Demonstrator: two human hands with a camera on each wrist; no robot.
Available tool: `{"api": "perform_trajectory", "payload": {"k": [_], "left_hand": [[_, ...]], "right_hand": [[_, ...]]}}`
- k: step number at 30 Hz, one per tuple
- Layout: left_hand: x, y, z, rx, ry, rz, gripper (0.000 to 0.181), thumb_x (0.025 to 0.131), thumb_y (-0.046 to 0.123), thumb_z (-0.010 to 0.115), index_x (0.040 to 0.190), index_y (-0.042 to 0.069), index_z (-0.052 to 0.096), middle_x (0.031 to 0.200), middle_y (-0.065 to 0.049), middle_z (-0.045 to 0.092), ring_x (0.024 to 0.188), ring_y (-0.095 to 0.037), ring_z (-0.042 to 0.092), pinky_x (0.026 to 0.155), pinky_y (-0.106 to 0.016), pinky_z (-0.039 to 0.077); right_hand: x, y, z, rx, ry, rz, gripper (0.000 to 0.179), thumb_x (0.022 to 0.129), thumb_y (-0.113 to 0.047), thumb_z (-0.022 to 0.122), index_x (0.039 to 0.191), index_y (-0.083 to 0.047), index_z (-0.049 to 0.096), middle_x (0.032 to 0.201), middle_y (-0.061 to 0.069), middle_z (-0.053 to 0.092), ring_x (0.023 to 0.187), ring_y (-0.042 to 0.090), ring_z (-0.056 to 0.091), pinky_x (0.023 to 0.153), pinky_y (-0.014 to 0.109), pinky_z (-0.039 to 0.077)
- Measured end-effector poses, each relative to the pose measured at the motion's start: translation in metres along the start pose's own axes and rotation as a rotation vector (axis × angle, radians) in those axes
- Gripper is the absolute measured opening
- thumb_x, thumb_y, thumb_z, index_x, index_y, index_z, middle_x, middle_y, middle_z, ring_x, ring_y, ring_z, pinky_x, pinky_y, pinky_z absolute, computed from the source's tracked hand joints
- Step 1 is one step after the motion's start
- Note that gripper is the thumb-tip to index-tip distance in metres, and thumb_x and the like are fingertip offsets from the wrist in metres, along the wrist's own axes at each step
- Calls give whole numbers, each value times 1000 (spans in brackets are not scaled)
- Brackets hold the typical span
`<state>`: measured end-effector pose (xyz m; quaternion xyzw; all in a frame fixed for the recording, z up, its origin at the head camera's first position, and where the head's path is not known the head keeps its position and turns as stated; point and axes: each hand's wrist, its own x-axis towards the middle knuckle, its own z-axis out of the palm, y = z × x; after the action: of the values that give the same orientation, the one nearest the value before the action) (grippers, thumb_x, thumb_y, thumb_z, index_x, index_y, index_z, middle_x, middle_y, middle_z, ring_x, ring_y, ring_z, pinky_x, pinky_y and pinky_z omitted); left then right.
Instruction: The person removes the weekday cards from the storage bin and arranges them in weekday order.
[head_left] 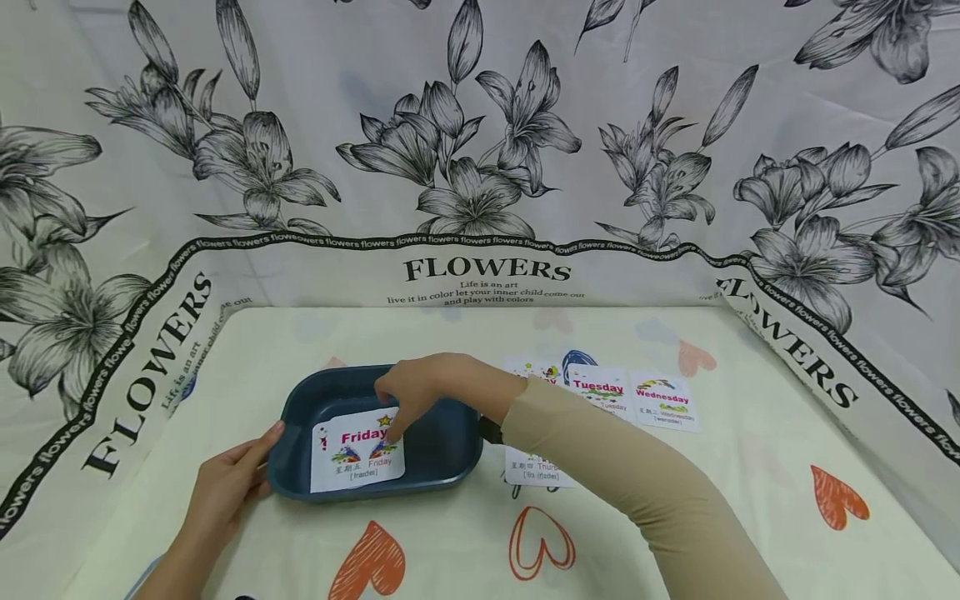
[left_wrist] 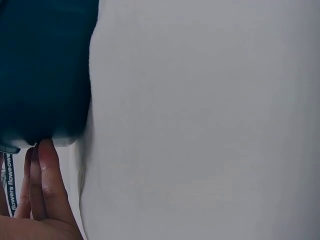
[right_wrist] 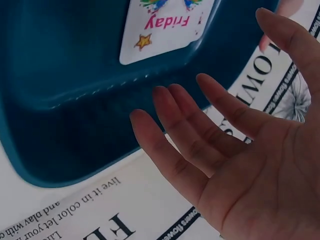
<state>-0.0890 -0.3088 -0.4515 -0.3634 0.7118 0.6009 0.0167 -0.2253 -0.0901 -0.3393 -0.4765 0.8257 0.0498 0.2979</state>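
A dark blue tray with rounded corners holds a white card printed "Friday" in pink, lying in its left half. At the tray's left end, my left hand grips the rim, thumb on the edge; in the left wrist view its fingers reach the outer wall. My right hand is over the tray by the card's upper right corner. The right wrist view shows this hand with fingers spread and relaxed, nothing in them, apart from the Friday card.
Right of the tray lie a Tuesday card, a Wednesday card and a Thursday card, with another card partly behind my right arm. The light tablecloth bears printed hearts. A flower-printed curtain stands behind.
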Motion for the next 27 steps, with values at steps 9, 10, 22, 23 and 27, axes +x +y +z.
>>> {"api": "perform_trajectory", "payload": {"k": [9, 10, 22, 23, 27], "left_hand": [[0, 1, 0, -1, -20, 4, 87, 72, 60, 67, 126, -6, 50, 66, 13, 62, 60, -4, 60, 52, -21, 49], [0, 0, -1, -4, -23, 5, 87, 72, 60, 67, 126, -6, 50, 66, 13, 62, 60, -4, 60, 52, -21, 49], [1, 1, -1, -10, -15, -9, 88, 71, 61, 67, 126, -5, 50, 66, 13, 62, 60, -4, 60, 52, -21, 49], [1, 1, -1, -12, -15, -10, 87, 71, 61, 67, 126, -4, 50, 66, 13, 62, 60, -4, 60, 52, -21, 49], [1, 1, -1, -18, -5, -7, 83, 71, 60, 68, 122, -4, 54, 65, 12, 62, 59, -4, 60, 52, -21, 49]], "right_hand": [[25, -12, 6, -55, 25, 11, 63, 80, -48, 66, 129, -14, 49, 119, -2, 54, 100, 8, 48, 85, 23, 45], [27, -14, 7, -56, 30, 15, 63, 80, -48, 66, 129, -14, 49, 119, -2, 54, 100, 8, 48, 85, 23, 45], [58, -23, 15, -49, 26, 70, 67, 79, -46, 68, 133, -14, 46, 122, -4, 56, 103, 9, 52, 91, 23, 44], [60, -24, 17, -46, 23, 84, 67, 79, -46, 69, 133, -14, 46, 121, -4, 56, 102, 8, 52, 91, 23, 44], [66, -28, 24, -67, 9, 131, 64, 77, -45, 70, 131, -17, 48, 115, -5, 57, 96, 8, 52, 88, 22, 45]]}}
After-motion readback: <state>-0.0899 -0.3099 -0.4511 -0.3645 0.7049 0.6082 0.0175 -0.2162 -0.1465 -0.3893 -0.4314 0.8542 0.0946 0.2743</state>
